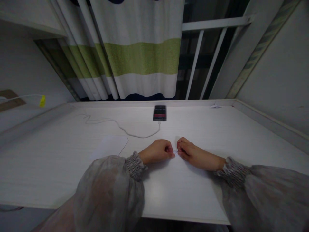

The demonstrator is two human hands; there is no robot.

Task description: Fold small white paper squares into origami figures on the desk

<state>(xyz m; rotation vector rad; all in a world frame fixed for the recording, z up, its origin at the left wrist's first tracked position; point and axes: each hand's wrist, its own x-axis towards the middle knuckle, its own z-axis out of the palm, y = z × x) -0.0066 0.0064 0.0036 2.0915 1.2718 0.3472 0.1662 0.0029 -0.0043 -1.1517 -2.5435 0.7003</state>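
Note:
Just right of the middle of the view, a small piece of white paper (176,152) spans the gap between my two hands, low over the white desk. My left hand (159,150) pinches its left side between thumb and fingers. The right side is pinched by my right hand (189,152). The fingers cover most of the paper, so its full shape cannot be made out. Left of my left hand, white sheets of paper (108,146) lie flat, partly behind my grey sleeve.
A dark phone-like device (160,112), its screen blurred, stands near the desk's back edge. A white cable (131,134) runs from it leftward. A small white scrap (215,106) lies at the back right. Behind hang curtains (145,58) beside a barred window.

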